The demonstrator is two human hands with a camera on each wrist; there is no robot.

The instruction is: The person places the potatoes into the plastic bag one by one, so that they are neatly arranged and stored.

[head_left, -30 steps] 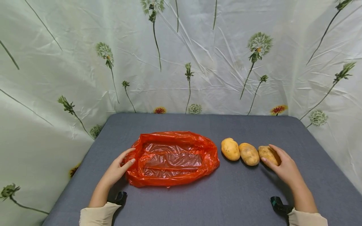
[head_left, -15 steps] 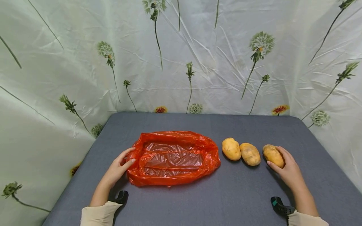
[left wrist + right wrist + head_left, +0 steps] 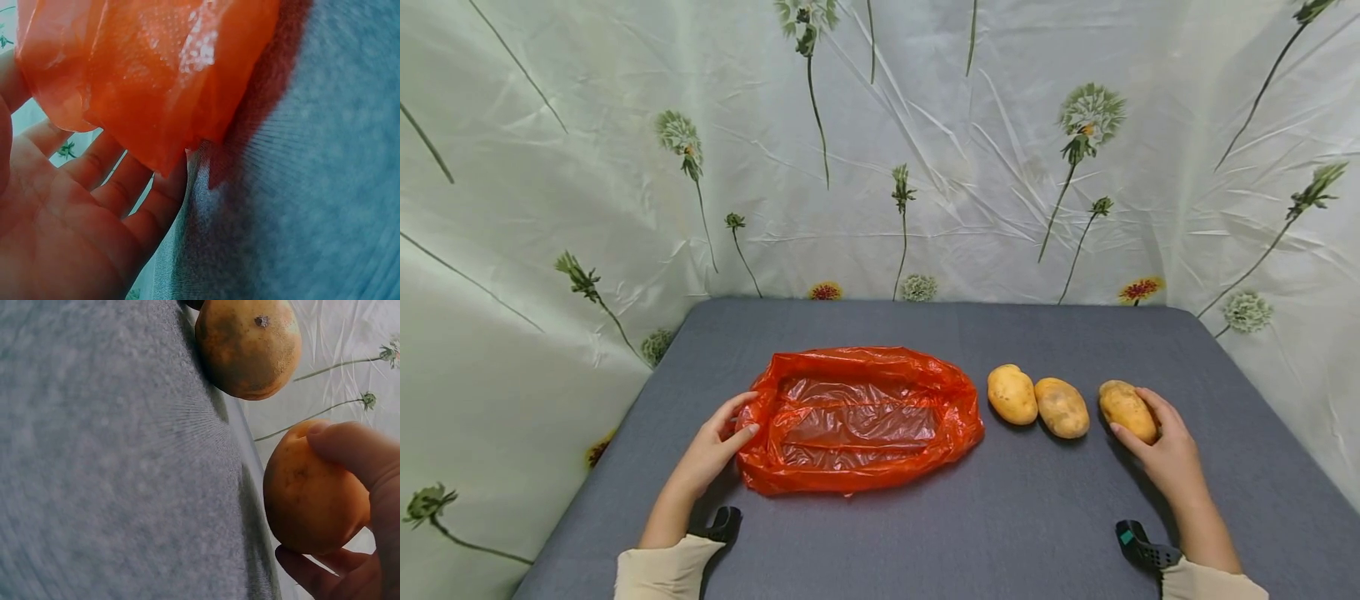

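Note:
A red plastic bag (image 3: 857,479) lies spread on the table, its mouth facing up and its rim folded outward. My left hand (image 3: 707,450) holds the bag's left end, thumb in front and fingers round the far side. In the left wrist view those fingers (image 3: 103,159) pass partly behind the thin plastic. On the right, my right hand (image 3: 1168,458) grips a potato (image 3: 1126,410) between thumb and fingers. In the right wrist view a narrow shadow shows beside this potato (image 3: 312,494); whether it touches the table I cannot tell.
Two more potatoes stand between the bag and my right hand: a yellow one (image 3: 1012,395) close to the bag's right end, and a browner one (image 3: 1062,408) beside it. Grey cloth covers the table (image 3: 925,542). A flower-printed curtain (image 3: 880,150) hangs behind it.
My right hand has drawn its potato to the right, opening a gap from the middle potato, and the potato has turned slightly. My left hand and the bag have stayed in place.

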